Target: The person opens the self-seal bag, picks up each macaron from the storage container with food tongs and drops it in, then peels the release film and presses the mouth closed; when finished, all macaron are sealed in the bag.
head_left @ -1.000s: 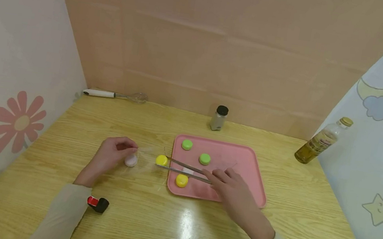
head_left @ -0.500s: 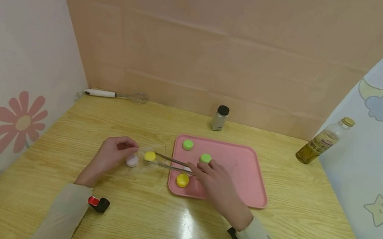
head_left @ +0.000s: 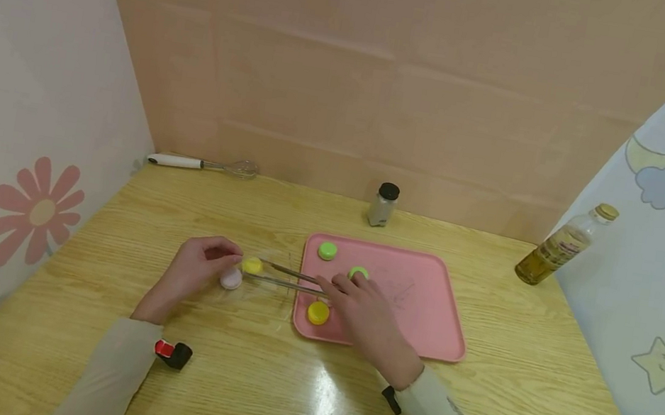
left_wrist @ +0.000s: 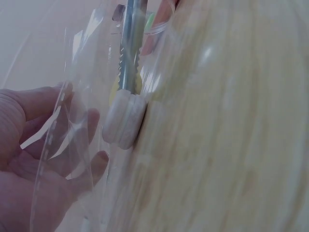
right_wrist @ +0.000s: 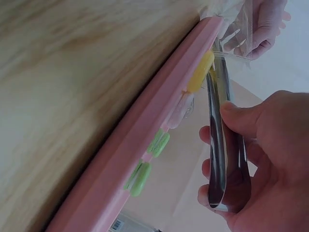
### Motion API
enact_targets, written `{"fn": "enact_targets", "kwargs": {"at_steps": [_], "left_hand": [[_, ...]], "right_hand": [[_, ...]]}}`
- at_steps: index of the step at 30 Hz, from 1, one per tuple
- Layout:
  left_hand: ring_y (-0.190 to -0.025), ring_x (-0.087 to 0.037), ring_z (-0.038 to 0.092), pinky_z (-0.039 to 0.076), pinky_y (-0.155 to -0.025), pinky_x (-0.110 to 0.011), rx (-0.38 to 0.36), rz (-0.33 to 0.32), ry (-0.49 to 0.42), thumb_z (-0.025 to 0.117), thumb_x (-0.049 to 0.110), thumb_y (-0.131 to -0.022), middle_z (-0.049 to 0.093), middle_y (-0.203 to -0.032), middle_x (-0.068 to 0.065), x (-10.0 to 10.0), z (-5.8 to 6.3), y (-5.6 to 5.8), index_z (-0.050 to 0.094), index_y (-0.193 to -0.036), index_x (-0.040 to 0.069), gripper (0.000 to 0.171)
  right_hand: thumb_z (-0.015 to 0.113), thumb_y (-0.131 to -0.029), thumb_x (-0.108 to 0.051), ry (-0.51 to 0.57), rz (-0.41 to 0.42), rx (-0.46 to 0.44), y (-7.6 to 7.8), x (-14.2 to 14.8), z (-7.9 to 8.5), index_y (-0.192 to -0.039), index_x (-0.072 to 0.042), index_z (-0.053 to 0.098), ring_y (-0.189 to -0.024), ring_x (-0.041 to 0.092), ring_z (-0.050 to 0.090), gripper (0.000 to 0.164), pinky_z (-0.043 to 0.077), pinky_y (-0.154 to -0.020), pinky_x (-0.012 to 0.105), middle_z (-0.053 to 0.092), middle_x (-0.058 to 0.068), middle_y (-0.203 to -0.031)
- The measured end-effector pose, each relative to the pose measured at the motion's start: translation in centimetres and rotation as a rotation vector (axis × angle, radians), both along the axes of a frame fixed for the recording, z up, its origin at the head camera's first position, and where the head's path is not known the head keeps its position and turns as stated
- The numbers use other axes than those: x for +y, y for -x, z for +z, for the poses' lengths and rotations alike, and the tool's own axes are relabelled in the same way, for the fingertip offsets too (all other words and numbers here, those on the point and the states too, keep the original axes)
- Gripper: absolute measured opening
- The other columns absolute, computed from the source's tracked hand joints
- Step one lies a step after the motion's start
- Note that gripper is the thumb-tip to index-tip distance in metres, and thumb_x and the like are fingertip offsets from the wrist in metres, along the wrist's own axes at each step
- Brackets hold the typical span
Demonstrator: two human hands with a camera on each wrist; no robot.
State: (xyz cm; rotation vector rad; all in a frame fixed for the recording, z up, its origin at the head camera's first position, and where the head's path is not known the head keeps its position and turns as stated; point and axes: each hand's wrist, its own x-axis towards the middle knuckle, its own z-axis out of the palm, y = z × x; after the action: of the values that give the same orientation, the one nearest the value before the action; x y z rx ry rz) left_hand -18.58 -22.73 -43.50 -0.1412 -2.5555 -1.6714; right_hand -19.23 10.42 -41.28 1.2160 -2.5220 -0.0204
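My left hand [head_left: 196, 273] pinches the edge of a clear plastic bag [left_wrist: 77, 125], whose mouth faces the tray. In the bag sits a pale lilac macaron [head_left: 231, 278], just beside the left fingers. Metal tongs [right_wrist: 217, 159] are gripped between the thumb and fingers of my right hand [head_left: 370, 321]. Their tips reach into the bag with a yellow macaron [head_left: 252, 266] between them, close to the pale one. On the pink tray [head_left: 427, 308] lie another yellow macaron [head_left: 318, 313], two green macarons [head_left: 327, 250] and a pale macaron [right_wrist: 179, 111] mostly hidden in the head view.
A whisk [head_left: 203, 164] lies along the back left of the wooden table [head_left: 242, 380]. Behind the tray stands a small jar with a black lid [head_left: 382, 205]. An oil bottle [head_left: 565, 246] is at the right, near the side wall.
My right hand has moved left with the tongs, carrying the yellow macaron from over the tray's left edge into the bag. The left hand has stayed in place, holding the bag.
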Motion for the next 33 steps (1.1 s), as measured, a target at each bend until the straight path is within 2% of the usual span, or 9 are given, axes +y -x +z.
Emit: {"fn": "enact_targets", "kwargs": {"at_steps": [7,14,24,33], "left_hand": [[-0.100,-0.026,0.066,0.052,-0.083,-0.026,0.008,-0.012,-0.018,0.070,0.017,-0.098,0.071,-0.108,-0.013,0.0,0.0,0.0,0.073,-0.109,0.000,0.020],[-0.100,-0.026,0.065,0.052,-0.082,-0.026,0.017,-0.011,-0.008,0.070,0.015,-0.098,0.071,-0.107,-0.012,0.1,0.1,-0.1,0.073,-0.108,0.000,0.019],[-0.100,-0.024,0.065,0.051,-0.083,-0.025,0.013,0.002,-0.005,0.071,0.017,-0.098,0.071,-0.107,-0.010,0.0,0.0,0.0,0.074,-0.108,0.001,0.019],[-0.097,-0.024,0.065,0.051,-0.081,-0.024,0.017,0.011,-0.014,0.071,0.017,-0.097,0.071,-0.104,-0.011,0.2,0.2,-0.2,0.074,-0.107,0.001,0.018]], "right_hand": [[0.077,-0.088,0.001,-0.001,-0.007,0.003,0.1,-0.5,-0.3,-0.141,-0.019,0.059,-0.084,0.020,0.045,0.059,0.040,-0.068,0.027,0.060,-0.001,-0.102],[0.077,-0.086,0.004,-0.005,-0.016,-0.017,0.1,-1.1,-0.3,-0.143,-0.017,0.058,-0.086,0.020,0.045,0.063,0.041,-0.070,0.028,0.061,0.000,-0.106],[0.070,-0.091,0.006,-0.019,-0.030,-0.034,0.3,-2.5,-0.1,-0.142,-0.020,0.060,-0.082,0.019,0.038,0.058,0.033,-0.065,0.027,0.057,-0.001,-0.102],[0.064,-0.089,0.008,-0.035,-0.025,-0.046,0.4,-3.3,-0.1,-0.143,-0.018,0.059,-0.081,0.019,0.037,0.060,0.033,-0.071,0.028,0.056,0.000,-0.101]]}}
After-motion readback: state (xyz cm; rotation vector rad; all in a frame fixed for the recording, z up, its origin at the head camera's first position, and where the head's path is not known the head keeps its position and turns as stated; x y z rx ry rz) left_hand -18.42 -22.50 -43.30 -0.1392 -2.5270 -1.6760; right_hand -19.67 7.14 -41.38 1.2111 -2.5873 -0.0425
